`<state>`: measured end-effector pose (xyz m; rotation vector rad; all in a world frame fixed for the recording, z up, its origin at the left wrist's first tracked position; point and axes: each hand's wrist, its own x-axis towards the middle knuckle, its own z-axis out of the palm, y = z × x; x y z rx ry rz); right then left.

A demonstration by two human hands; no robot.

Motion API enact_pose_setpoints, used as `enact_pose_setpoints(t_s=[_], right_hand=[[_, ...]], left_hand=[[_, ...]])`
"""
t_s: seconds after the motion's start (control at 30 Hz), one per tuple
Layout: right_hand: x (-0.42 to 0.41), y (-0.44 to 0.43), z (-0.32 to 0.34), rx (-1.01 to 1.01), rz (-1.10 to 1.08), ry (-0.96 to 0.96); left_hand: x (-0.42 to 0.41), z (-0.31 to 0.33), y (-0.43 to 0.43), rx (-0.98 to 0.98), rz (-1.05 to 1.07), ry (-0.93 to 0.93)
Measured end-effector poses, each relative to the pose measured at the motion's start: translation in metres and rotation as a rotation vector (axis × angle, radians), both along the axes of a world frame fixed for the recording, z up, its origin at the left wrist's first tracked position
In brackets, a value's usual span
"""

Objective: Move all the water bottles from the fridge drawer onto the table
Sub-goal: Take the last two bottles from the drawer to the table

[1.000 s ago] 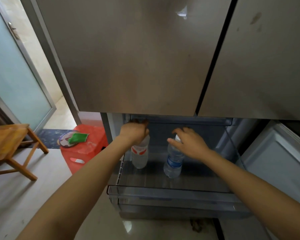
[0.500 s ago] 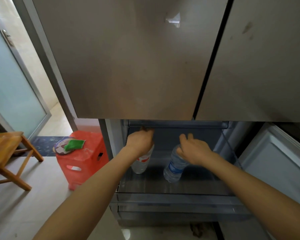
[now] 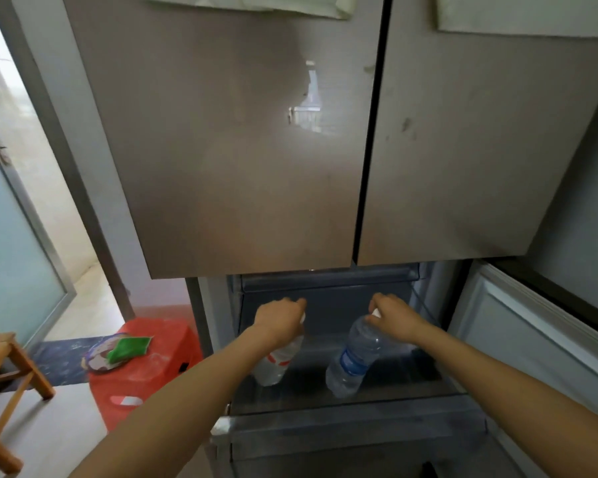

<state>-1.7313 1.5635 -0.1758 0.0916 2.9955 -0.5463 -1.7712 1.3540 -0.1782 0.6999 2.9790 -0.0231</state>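
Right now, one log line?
left hand: grips red-label bottle top | right hand: grips blue-label bottle top | both: tilted, inside drawer

Inside the open fridge drawer (image 3: 359, 434), the left hand (image 3: 280, 320) grips the top of a red-labelled bottle (image 3: 276, 366) and the right hand (image 3: 396, 317) grips a blue-labelled bottle (image 3: 354, 360); a red stool (image 3: 152, 374) stands left of the drawer

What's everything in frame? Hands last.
Clear plastic water bottle with red label: 1, clear, drawer left, tilted.
Clear plastic water bottle with blue label: 1, clear, drawer right, tilted.
Transparent fridge drawer: 1, smoky, pulled out.
Steel fridge doors: 2, grey-brown, above drawer.
Red plastic stool: 1, red, left of fridge.
Green flat item: 1, green, on red stool.
Wooden stool: 1, brown, far left.
Left hand: 1, grips red-label bottle's top.
Right hand: 1, grips blue-label bottle's top.
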Motion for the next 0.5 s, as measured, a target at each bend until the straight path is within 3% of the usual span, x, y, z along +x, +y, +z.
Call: enact_pose_setpoints(t_s=[0.27,0.5], right_hand=[[0.013,0.005,0.041,0.145,0.008,0.163],[0.047,0.026,0.118,0.069,-0.011,0.424]], left_hand=[[-0.003,0.025,-0.037,0.256,0.107,0.067],[0.02,0.03,-0.031,0.239,0.025,0.308]])
